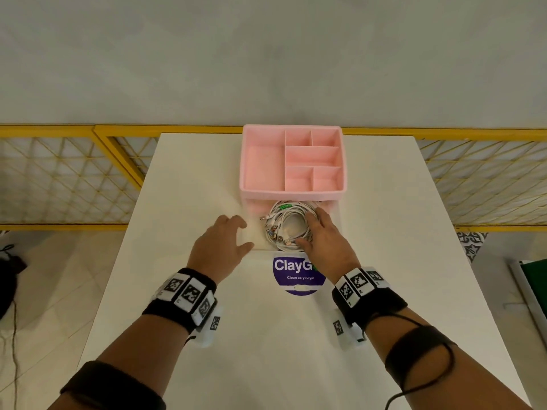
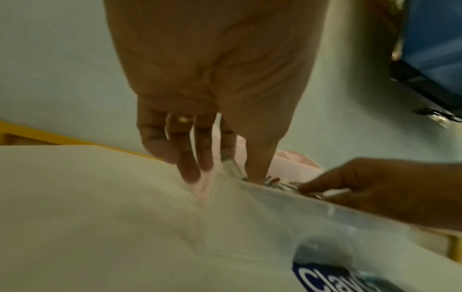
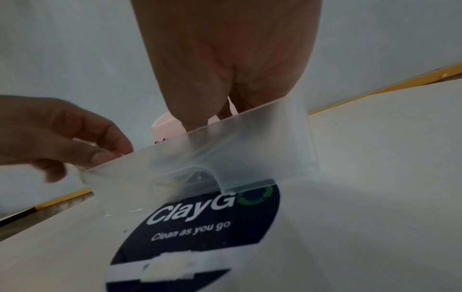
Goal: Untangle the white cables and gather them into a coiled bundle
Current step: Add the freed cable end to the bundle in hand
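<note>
Pretty much done I'd say: white cables sat coiled in the clear drawer. Right hand rested on them, fingers relaxed; left hand hovered spread, empty.

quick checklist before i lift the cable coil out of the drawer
1. white cables gathered in one coil: ok
2. plug ends tucked in: not ok, several stick out on the coil's left and near side
3. drawer pulled out, coil uncovered from above: ok
4. right hand on the coil: ok
5. right grip closed round the strands: cannot tell
6. left hand steadying the drawer's rim: cannot tell, fingers are at it
</note>
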{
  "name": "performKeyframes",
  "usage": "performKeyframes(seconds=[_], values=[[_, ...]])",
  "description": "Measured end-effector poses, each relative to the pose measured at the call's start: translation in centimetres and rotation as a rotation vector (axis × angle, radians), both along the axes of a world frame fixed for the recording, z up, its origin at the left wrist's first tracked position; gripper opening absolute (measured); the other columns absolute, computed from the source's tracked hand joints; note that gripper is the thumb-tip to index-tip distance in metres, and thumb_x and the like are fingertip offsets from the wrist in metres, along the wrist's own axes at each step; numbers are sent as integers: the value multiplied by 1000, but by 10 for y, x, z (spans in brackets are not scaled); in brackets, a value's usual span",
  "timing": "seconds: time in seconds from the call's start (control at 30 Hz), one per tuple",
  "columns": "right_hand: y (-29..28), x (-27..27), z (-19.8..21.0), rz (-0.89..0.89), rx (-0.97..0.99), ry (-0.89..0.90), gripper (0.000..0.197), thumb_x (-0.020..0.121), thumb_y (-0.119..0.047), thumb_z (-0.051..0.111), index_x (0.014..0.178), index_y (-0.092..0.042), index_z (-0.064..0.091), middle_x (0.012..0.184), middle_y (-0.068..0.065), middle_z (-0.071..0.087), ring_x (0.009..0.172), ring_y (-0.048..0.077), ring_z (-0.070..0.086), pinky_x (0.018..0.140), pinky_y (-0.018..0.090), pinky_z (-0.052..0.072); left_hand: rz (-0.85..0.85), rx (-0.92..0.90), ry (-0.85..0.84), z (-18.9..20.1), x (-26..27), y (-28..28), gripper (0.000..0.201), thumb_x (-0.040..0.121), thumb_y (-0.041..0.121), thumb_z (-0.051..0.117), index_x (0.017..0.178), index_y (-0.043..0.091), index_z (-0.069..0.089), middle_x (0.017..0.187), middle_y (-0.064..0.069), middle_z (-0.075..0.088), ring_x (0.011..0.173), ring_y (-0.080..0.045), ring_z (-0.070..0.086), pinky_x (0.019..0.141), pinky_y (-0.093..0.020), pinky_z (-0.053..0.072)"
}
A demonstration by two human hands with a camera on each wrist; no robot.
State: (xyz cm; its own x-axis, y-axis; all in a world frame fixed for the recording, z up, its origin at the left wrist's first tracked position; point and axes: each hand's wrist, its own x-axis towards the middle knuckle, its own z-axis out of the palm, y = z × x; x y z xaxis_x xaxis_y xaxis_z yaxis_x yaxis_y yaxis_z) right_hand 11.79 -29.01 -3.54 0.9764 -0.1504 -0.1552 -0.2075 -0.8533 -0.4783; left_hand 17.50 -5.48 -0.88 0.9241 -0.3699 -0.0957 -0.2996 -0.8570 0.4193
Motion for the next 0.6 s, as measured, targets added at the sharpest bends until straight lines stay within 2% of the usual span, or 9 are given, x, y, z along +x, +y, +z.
performKeyframes(seconds=[0.1,0.17,0.23,0.33,0.4,0.47,0.53,0.6], values=[[1,0,-2,-5,4,-7,68,96,-38,60,153,-18,29,164,3,17,144,25,34,109,40,41,136,-103,190,3,-2,15,21,87,36,75,93,21,61,78,4,66,71,-15,62,63,-28,46],[1,0,-2,-8,12,-2,68,96,-37,60,154,-18,28,164,2,16,144,25,34,109,41,41,158,-183,168,5,-3,14,19,88,29,75,78,21,61,68,5,62,65,-15,60,58,-25,44],[1,0,-3,-12,17,-7,68,96,-37,60,154,-19,28,164,2,16,144,25,34,110,42,41,149,-263,107,7,-3,5,17,88,22,74,76,18,63,66,4,63,62,-12,61,58,-21,44],[1,0,-5,-18,22,-7,68,96,-36,60,153,-19,28,164,2,17,144,25,35,110,42,42,63,-233,97,5,1,-12,7,88,17,74,89,16,68,83,3,62,74,-14,61,67,-21,45],[1,0,-6,-17,19,-11,67,96,-36,60,153,-19,29,164,2,17,143,25,36,110,42,42,-19,-103,100,0,2,-22,14,89,16,72,103,16,69,101,-2,57,86,-19,62,78,-29,49],[0,0,-6,-11,23,-27,67,96,-36,60,153,-19,30,163,2,18,142,25,37,110,42,42,-79,-16,71,-3,2,-31,19,92,9,67,110,15,69,109,-6,57,96,-23,63,85,-33,50],[1,-1,-8,-12,45,-42,66,96,-36,60,152,-19,30,163,2,19,143,26,37,110,43,43,-134,1,51,-5,3,-40,20,93,4,61,110,11,69,110,-10,60,98,-27,62,82,-33,48],[2,-4,-10,-8,46,-73,67,97,-44,56,153,-18,29,163,4,18,147,26,28,114,44,39,-171,-31,65,-6,2,-48,14,94,7,60,106,8,67,107,-11,59,91,-30,62,79,-36,49]])
